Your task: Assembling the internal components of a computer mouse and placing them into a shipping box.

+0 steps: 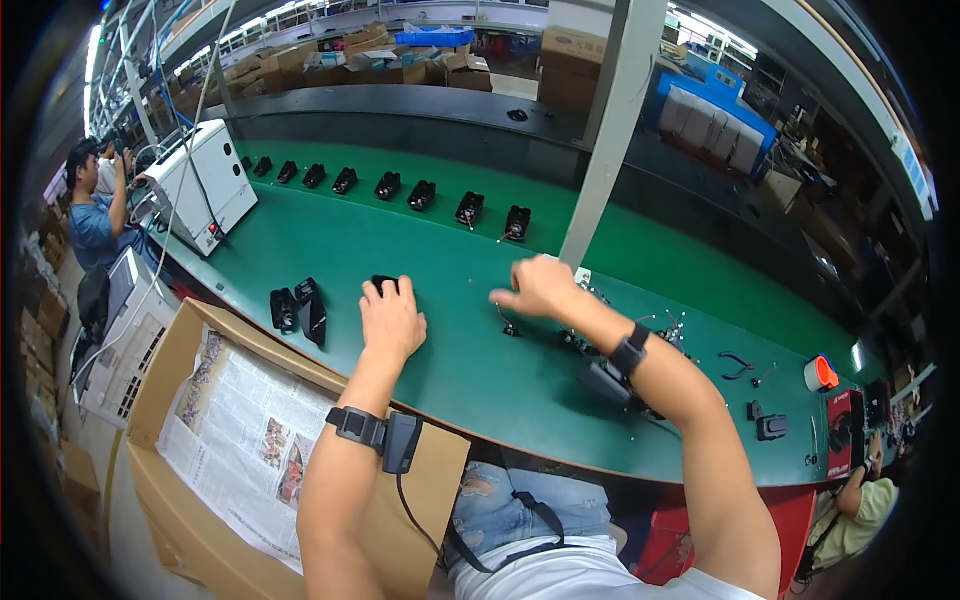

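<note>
My left hand (393,322) rests fingers-down on a small black plastic part (384,284) on the green tabletop (450,370), its fingers curled over it and covering most of it. To the right, my right hand (542,287) is held above the table, thumb stretched out apart from the bent fingers, with nothing visible between them. Just below it lies a small black piece with a thin reddish wire (510,328). A cluster of small wired parts (664,332) is partly hidden behind my right forearm. Left of my left hand lie two black plastic shells (312,312), (284,311).
Several black units (422,195) stand in a row on the green strip beyond. A metal post (612,130) rises behind my right hand. A cardboard box lined with newspaper (235,440) sits near left, a white machine (205,185) farther back. Pliers (738,366) and an orange-white roll (821,374) lie right.
</note>
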The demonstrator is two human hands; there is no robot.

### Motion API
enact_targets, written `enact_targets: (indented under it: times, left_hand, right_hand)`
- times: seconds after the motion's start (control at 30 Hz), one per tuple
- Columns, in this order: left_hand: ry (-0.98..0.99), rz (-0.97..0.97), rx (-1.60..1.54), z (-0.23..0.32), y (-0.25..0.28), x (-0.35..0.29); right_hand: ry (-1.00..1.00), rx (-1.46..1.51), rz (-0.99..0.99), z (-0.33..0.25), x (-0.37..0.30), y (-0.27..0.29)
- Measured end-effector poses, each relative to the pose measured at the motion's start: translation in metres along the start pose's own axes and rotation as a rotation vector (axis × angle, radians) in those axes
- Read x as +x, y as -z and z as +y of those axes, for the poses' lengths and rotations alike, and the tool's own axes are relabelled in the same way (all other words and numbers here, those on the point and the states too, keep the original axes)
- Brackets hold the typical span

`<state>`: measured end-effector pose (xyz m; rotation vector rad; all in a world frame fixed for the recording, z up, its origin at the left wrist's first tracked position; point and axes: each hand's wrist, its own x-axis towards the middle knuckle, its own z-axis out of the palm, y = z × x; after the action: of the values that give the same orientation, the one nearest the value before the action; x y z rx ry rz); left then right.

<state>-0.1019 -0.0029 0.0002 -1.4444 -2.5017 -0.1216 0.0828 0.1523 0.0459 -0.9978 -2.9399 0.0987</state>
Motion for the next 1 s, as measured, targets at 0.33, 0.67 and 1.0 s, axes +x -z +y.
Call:
enact_targets:
  times: [0.33,0.67,1.0]
  left_hand:
    - [-0.508,0.071,-0.513,0.047,0.030,-0.024]
    - [-0.643,-0.223,-0.667,0.059,0.027,-0.039]
    - [-0.568,-0.638,-1.346,0.069,0.050,-0.049]
  right_hand:
    - [0.063,0.505,0.078,0.008,-0.078,-0.027]
    - [0.088,1.023,0.220,0.002,-0.151,-0.021]
    - [0.168,1.126,0.452,0.004,-0.169,-0.017]
